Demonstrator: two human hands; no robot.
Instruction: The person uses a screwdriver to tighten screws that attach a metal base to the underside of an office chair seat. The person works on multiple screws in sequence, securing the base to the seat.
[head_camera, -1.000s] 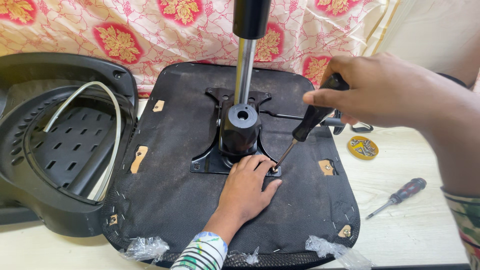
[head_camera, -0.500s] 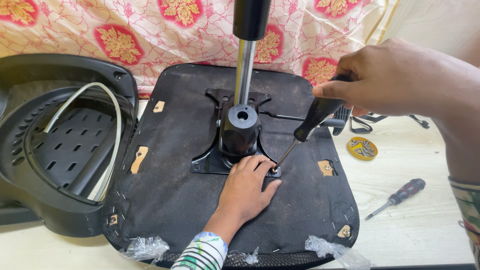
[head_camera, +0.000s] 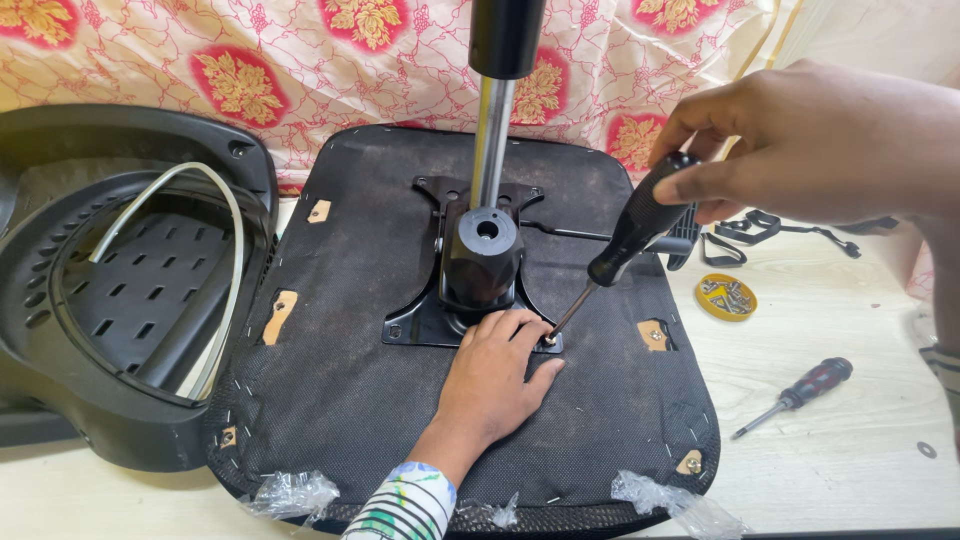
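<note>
two hands at mounting plate (head_camera: 455, 318): my right hand (head_camera: 810, 150) has climbed higher up black-handled screwdriver (head_camera: 622, 240), fist closed on it, tip unmoved at plate's right corner screw; left hand (head_camera: 495, 375) flat, open, still steadying beside it

Both hands are bare: no gloves, rings or watch show on either. The left hand (head_camera: 497, 372) comes out of a long sleeve (head_camera: 405, 505) with a white ground crossed by green and dark stripes, with thin yellowish lines among them; the cuff ends just behind the wrist. The right hand (head_camera: 800, 150) has its wrist uncovered, and farther back along that arm a sliver of the same striped cloth shows at the frame's edge.
</note>
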